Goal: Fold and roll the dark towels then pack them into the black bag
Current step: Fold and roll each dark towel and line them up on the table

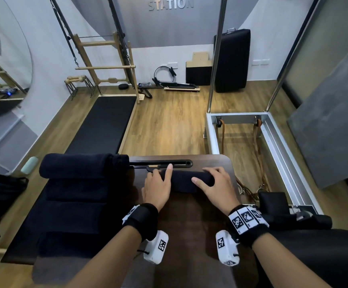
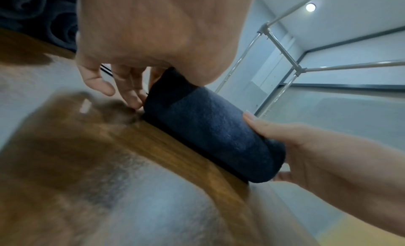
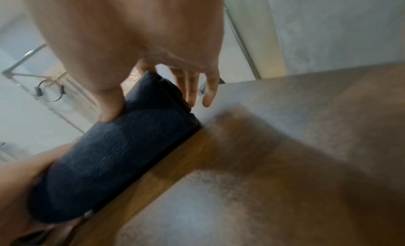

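Observation:
A rolled dark towel (image 1: pixel 186 180) lies across the far part of the dark wooden table (image 1: pixel 191 229). My left hand (image 1: pixel 160 173) holds its left end, thumb laid over the roll and fingers bent down past the end (image 2: pixel 131 93). My right hand (image 1: pixel 206 175) holds the right end, thumb pressing the near side (image 3: pixel 111 111) and fingers reaching over the far side. To the left, another rolled towel (image 1: pixel 81 166) sits on a row of dark towels (image 1: pixel 71 217). The black bag (image 1: pixel 0 194) lies on the floor at far left.
A black slotted bar (image 1: pixel 160 163) runs along the table's far edge just beyond the roll. A metal frame with leather straps (image 1: pixel 273 142) stands to the right. A black mat (image 1: pixel 104 123) lies on the wooden floor ahead. A black pad (image 1: pixel 275 202) sits by my right wrist.

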{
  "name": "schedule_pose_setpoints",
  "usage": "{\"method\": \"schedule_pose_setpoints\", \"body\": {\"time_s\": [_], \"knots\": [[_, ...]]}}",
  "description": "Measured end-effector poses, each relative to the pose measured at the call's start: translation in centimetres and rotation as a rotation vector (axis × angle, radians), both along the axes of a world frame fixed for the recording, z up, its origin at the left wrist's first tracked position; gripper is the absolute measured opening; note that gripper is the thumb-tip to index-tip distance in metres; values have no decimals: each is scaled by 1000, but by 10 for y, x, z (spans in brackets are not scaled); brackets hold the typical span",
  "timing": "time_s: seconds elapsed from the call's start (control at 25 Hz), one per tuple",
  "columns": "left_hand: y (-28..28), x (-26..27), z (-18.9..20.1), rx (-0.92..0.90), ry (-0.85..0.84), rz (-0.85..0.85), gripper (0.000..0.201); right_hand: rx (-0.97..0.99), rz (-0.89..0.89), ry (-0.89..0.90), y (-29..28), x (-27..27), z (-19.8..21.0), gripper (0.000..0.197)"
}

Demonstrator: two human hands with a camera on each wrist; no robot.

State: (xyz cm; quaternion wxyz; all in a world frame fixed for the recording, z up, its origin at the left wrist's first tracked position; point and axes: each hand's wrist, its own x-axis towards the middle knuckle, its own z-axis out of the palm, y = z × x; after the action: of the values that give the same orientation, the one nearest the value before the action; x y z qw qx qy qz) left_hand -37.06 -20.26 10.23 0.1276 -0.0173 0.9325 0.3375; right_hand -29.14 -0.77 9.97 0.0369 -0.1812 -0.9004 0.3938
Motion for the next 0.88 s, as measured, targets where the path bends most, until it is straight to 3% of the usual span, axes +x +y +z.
{"method": "schedule_pose_setpoints", "body": {"time_s": [0.2, 0.36, 0.48, 0.56, 0.64, 0.76, 0.88], "knots": [[7, -10, -1, 44, -126, 82, 96, -33, -251, -260, 2, -15, 9, 89], [4, -18, 1, 111, -208, 131, 97, -30, -307, -331, -3, -20, 13, 82], [5, -17, 5, 136, -199, 141, 93, -336, -412, -217, -1, -20, 6, 66], [7, -14, 7, 230, -188, 190, 86, -600, -534, -98, 2, -17, 2, 50], [8, -10, 13, 361, -173, 261, 70, -748, -610, 25, 3, -10, -1, 45], [5, -3, 32, 503, -135, 313, 59, -928, -630, 158, -2, 0, 8, 48], [-1, 1, 58, 646, -76, 262, 54, -1109, -574, 278, -14, 8, 36, 39]]}}
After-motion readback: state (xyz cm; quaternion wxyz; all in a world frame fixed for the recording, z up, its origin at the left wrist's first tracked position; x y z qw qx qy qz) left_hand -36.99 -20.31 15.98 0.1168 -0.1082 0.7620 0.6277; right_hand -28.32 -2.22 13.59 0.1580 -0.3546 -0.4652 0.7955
